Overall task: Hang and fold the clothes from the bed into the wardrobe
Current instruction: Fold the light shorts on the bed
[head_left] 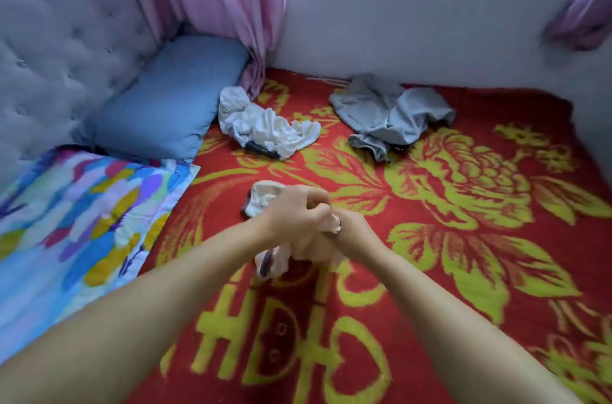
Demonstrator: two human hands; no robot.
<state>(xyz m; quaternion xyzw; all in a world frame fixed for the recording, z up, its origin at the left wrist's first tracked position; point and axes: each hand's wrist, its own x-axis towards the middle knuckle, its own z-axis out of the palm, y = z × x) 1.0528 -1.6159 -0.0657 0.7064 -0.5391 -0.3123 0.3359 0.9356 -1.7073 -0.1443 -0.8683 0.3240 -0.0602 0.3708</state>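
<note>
Red blanket (430,264), crumpled grey garment (390,115)

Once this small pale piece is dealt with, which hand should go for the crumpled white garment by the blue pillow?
Left, probably. The white garment lies up and left of both hands, nearer the left hand. The right hand would have to cross over it. Both hands now grip the small pale cloth.

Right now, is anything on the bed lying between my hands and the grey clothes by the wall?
Nothing visible does. Only bare red blanket lies between the hands and the grey clothes; the white shirt sits off to the left.
</note>
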